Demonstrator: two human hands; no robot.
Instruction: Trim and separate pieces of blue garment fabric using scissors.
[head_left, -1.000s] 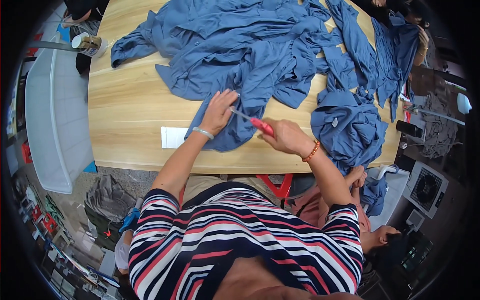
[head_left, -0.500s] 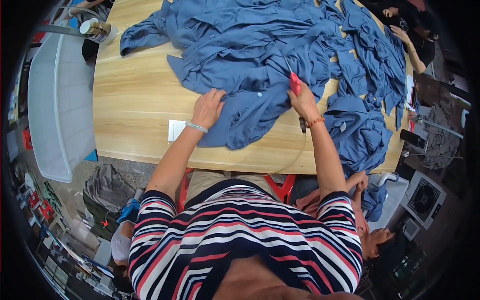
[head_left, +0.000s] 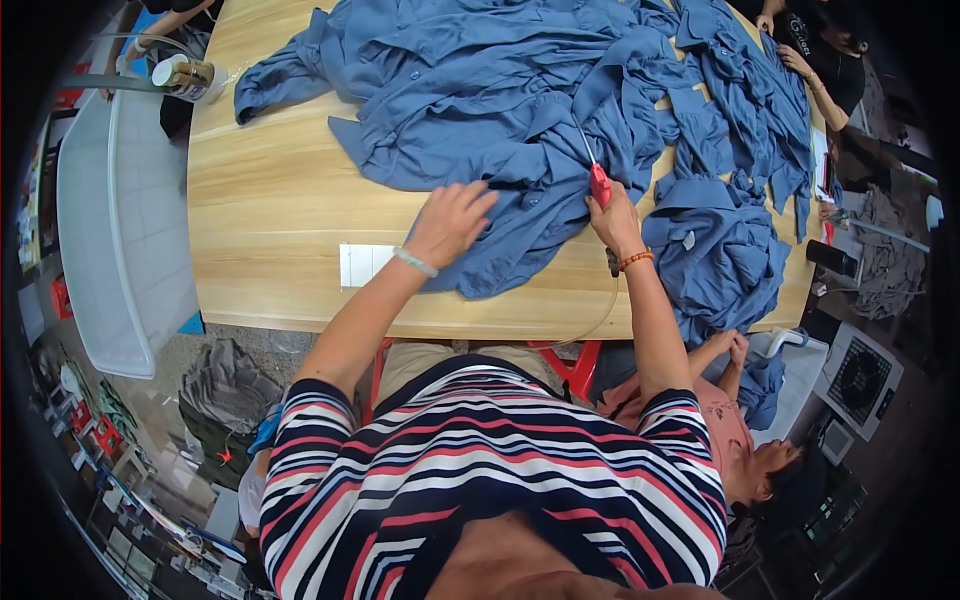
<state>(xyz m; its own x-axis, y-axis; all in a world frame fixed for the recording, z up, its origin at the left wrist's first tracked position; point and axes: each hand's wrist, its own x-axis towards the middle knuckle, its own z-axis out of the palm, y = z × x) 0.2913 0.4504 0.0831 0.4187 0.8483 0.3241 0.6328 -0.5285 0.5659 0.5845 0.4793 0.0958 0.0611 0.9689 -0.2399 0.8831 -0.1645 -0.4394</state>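
A rumpled blue buttoned shirt [head_left: 430, 150] lies on the wooden table in front of me, its near edge close to the table's front. My left hand [head_left: 450, 225] is over the shirt's near left part, fingers stretched out and holding nothing; whether it touches the cloth I cannot tell. My right hand [head_left: 616, 220] is closed round a red air gun [head_left: 600, 186] at the shirt's right side. Its thin metal nozzle points away from me over the cloth, and a clear hose runs back from it toward the table's front edge.
More blue garments [head_left: 715, 255] heap along the right of the table [head_left: 270, 200]. A white paper [head_left: 362, 265] lies left of my forearm, and a jar [head_left: 190, 76] stands at the far left corner. Co-workers sit at right [head_left: 735, 400] and far right [head_left: 825, 75].
My left hand has lifted and moved right and slightly away, its fingers now spread. My right hand with the air gun has shifted a little right and nearer. The shirt's near part is more bunched.
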